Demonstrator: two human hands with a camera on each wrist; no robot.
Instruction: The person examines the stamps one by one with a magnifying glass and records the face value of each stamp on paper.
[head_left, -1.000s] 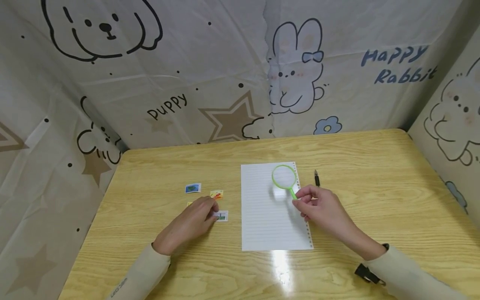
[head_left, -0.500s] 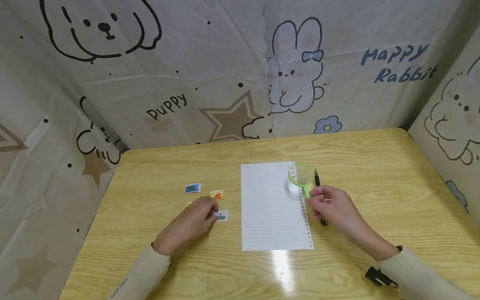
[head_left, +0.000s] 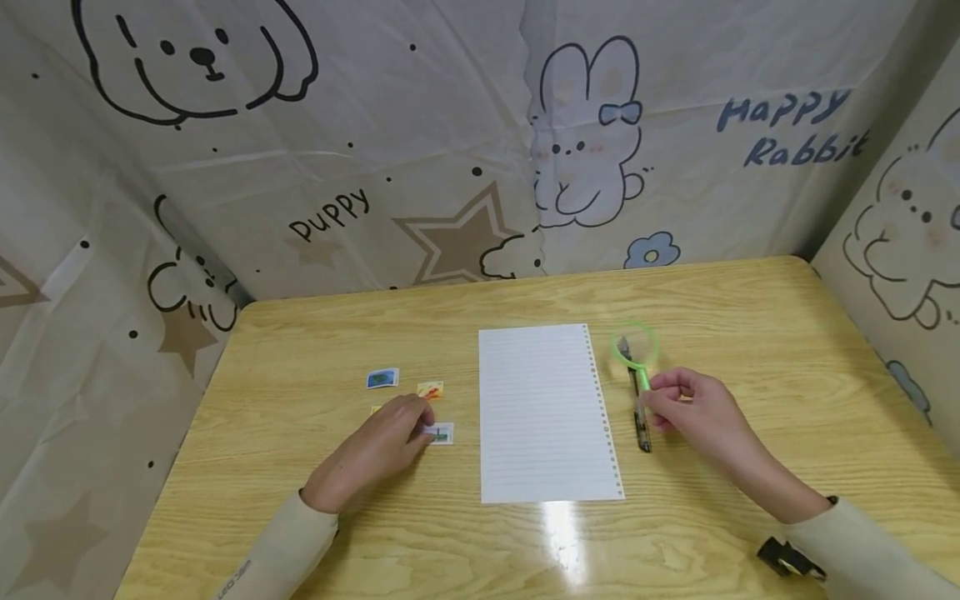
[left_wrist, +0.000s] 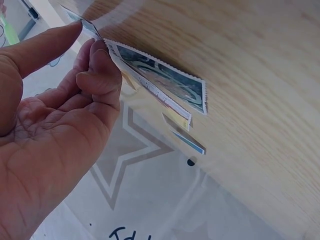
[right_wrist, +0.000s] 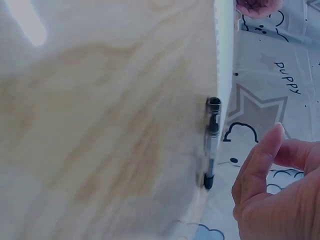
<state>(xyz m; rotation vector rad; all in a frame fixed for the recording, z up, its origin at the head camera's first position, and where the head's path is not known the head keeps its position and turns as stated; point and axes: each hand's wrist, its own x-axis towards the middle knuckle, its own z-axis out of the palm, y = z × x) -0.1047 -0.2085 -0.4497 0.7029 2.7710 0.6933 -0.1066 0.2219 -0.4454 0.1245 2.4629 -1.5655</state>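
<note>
My right hand (head_left: 697, 408) pinches the green handle of a small magnifying glass (head_left: 641, 372), its round lens held over the top of a black pen (head_left: 641, 427). In the right wrist view the hand (right_wrist: 280, 195) shows beside the pen (right_wrist: 212, 140), while the glass is hidden. At the left my left hand (head_left: 378, 446) rests among several small postage stamps. Its thumb and fingertips touch the near stamp with a green picture (head_left: 442, 433). Farther back lie a blue stamp (head_left: 382, 378) and a yellow-orange stamp (head_left: 431, 391). A yellow stamp (head_left: 376, 409) is mostly covered by the hand.
A lined white sheet (head_left: 543, 417) with punched holes lies between the hands on the wooden table (head_left: 712, 308). Close behind the table hangs a printed cloth (head_left: 435, 125), which also lines both sides.
My right hand has moved right with the magnifying glass, from over the sheet to over the pen. The left hand stays where it was on the stamps.
</note>
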